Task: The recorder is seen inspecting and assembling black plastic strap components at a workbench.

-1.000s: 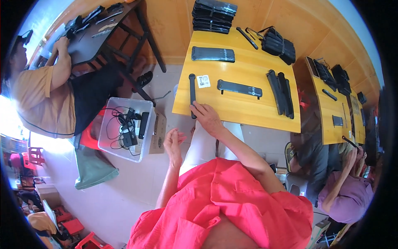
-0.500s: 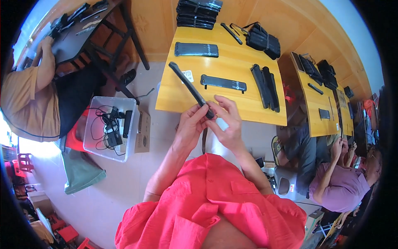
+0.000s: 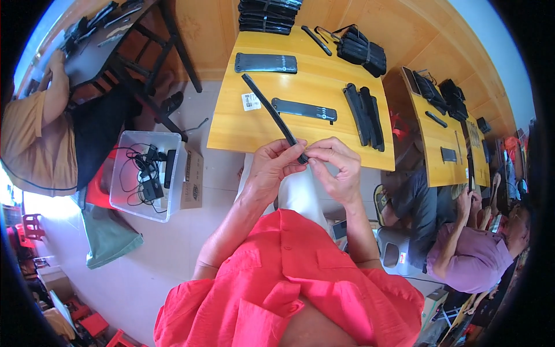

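A long, slim black bar point(image 3: 268, 106) slants from over the table down to my hands. Near its lower end, my left hand point(image 3: 276, 169) is closed round it, thumb on top. The fingertips of my right hand point(image 3: 338, 168) pinch together at the bar's tip; whether they grip the bar itself or some small part there is hidden. Beyond the bar, a flat black strip with white print point(image 3: 306, 110) lies on the yellow table point(image 3: 243, 130), with a white label point(image 3: 251, 102) beside it.
Another flat black piece point(image 3: 266, 63), several long black pieces point(image 3: 364, 117), a strapped stack point(image 3: 269, 16) and a black bundle point(image 3: 361, 51) rest on the table. At left stands a clear bin point(image 3: 173, 191) of cables and adapters. People sit at both sides.
My right hand has moved right and its fingers have drawn together at the bar's end. The bar is turned slightly, showing a grooved side. The view has shifted a little.
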`<state>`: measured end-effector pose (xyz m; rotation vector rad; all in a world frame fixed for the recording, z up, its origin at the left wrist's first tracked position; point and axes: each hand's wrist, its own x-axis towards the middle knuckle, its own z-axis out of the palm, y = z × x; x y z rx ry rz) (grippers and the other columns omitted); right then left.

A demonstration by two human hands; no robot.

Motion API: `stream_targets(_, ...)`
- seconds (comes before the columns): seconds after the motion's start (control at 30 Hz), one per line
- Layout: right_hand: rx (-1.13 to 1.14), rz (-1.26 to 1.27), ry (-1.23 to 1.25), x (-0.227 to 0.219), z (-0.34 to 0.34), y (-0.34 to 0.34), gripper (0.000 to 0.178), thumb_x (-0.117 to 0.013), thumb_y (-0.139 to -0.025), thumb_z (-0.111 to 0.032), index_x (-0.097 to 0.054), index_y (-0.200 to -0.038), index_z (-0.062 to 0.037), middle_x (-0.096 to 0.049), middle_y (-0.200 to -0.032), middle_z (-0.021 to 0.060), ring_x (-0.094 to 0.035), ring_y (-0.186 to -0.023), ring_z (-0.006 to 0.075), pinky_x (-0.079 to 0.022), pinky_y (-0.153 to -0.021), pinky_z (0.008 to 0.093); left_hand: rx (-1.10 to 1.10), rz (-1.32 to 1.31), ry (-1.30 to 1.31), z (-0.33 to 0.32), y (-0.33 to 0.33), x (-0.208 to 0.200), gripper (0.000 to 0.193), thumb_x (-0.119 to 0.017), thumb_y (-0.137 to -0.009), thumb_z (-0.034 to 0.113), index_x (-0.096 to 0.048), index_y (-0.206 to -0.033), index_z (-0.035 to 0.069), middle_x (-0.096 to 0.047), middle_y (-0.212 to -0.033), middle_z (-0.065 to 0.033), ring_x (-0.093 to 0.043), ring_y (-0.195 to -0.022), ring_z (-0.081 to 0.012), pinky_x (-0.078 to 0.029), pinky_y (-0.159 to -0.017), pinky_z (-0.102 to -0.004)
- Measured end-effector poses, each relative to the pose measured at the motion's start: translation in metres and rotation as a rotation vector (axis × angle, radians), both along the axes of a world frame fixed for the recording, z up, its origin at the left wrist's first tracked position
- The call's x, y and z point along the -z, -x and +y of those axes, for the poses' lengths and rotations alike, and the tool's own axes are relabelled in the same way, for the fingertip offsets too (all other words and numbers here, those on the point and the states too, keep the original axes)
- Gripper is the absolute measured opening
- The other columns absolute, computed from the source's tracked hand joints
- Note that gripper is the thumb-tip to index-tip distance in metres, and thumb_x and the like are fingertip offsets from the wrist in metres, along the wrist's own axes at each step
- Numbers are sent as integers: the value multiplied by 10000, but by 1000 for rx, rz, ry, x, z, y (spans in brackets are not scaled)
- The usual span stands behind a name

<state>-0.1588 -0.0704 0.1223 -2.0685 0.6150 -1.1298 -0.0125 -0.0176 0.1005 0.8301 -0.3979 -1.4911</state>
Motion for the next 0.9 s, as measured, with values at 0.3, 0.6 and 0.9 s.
stream_targets(0.3, 33, 96, 160, -8, -2, 2, 148, -624, -703, 79, -638, -844, 36, -624, -814, 123, -631, -699, 224, -502, -600, 270, -18, 13, -3, -3, 6, 2, 178, -656, -821, 147, -634, -946, 22, -629, -838, -29, -601, -730, -81, -528, -661, -215)
stream_targets(0.6, 18, 163, 227, -8, -4, 1, 166, -621, -716, 77, -618, -877, 37, -612, -847, 128, -627, -709, 255, -508, -584, 295, -72, 37, 26, -3, 9, 7, 194, -646, -830, 144, -612, -964, 9, -615, -890, -38, -600, -792, -96, -541, -688, -237)
stream_targets(0.9, 70, 191, 283, -2, -1, -1, 204, -603, -716, 89, -584, -910, 29, -588, -859, 139, -618, -729, 293, -511, -595, 331, -135, -18, 7, -6, 13, 7, 189, -649, -824, 113, -609, -972, 2, -616, -895, -45, -602, -802, -100, -549, -698, -244)
